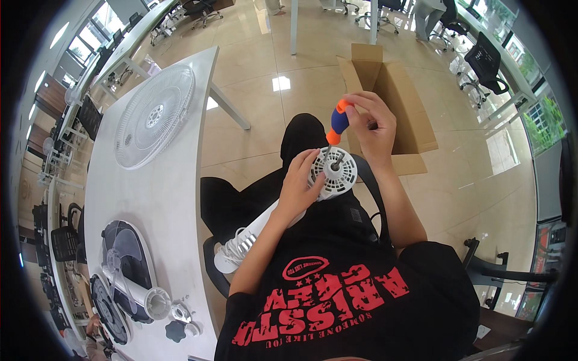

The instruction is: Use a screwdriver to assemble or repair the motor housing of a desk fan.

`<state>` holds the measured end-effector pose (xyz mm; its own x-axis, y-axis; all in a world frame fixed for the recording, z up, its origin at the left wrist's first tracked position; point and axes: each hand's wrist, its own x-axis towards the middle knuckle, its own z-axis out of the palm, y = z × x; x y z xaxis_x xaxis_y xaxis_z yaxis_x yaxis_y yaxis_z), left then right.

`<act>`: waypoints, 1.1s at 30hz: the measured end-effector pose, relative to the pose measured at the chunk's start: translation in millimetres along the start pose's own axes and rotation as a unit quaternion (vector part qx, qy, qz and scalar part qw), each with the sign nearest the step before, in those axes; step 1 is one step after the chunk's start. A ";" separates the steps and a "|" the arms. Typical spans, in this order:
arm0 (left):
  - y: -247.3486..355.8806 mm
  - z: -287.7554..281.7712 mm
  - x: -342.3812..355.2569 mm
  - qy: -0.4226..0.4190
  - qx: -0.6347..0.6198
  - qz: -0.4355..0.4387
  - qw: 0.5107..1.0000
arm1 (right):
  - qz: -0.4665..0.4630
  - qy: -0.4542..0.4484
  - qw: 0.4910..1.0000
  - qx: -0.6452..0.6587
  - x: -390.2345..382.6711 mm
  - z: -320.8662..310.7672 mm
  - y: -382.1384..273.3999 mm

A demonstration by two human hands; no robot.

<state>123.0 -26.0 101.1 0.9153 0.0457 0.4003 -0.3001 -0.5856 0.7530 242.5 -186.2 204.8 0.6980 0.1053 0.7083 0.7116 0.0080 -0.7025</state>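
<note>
- The fan's motor housing (pixel 346 180) sits just above the person's thighs (pixel 241 201), slotted face up, perhaps because the lap makes a steady rest; a white column (pixel 260 224) slopes away below it, any join partly hidden
- The left hand (pixel 299 185) grips the housing's left side, fingers closed over the rim, likely to stop it turning
- The right hand (pixel 374 123) pinches the orange end of a blue-and-orange screwdriver (pixel 339 122) between thumb and fingertips, probably for control from above; whether the tip is seated in anything cannot be told
- The housing looks round and white, ringed with slots, a metal shaft (pixel 338 161) standing at its middle
- On the table (pixel 174 204) at the person's left lie a clear fan blade (pixel 125 242) and, farther off, a round grille (pixel 155 117), apparently kept within reach
- Beyond the right hand, an open cardboard box (pixel 400 102) stands on the floor (pixel 289 114)
- Farther still is a black office chair (pixel 483 65)
</note>
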 end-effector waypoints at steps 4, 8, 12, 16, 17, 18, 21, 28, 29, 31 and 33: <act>1.3 4.0 14.0 0.042 0.023 0.008 0.999 | 0.019 0.002 0.999 0.029 -3.1 0.7 -0.7; 3.0 8.9 13.7 0.059 0.044 0.018 0.997 | -0.033 -0.013 0.999 -0.030 -8.4 0.0 0.7; 7.6 8.7 18.1 0.081 0.067 0.060 0.993 | -0.052 -0.018 0.998 -0.012 -8.6 1.3 -0.6; 11.3 5.3 23.9 0.061 0.091 0.055 0.992 | 0.072 -0.027 0.995 0.061 -10.9 1.0 -7.8; 11.7 4.5 25.6 0.054 0.111 0.066 0.990 | 0.091 -0.036 0.991 0.090 -10.8 0.4 -6.4; 11.3 5.5 26.1 0.055 0.111 0.068 0.990 | 0.089 -0.036 0.991 0.091 -9.8 0.7 -5.7; 8.9 8.4 27.3 0.063 0.108 0.069 0.990 | 0.001 -0.016 0.999 0.035 -5.7 2.5 -0.4; 6.6 13.1 20.0 0.096 0.115 0.076 0.986 | 0.051 -0.024 0.997 0.056 -7.5 5.2 -7.8; 6.3 13.5 18.0 0.097 0.097 0.069 0.988 | 0.118 -0.016 0.987 0.107 -8.9 6.0 -8.1; 5.2 14.0 16.4 0.100 0.094 0.071 0.988 | 0.113 -0.017 0.986 0.121 -10.2 5.8 -7.0; 6.5 12.2 11.6 0.103 0.089 0.073 0.988 | 0.108 -0.017 0.985 0.134 -12.3 4.8 -8.9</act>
<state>134.9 -39.1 104.3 0.7859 0.1040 0.6095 -0.3553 -0.7308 0.5828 227.3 -182.8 202.0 0.8241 0.1660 0.5416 0.4981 0.2429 -0.8324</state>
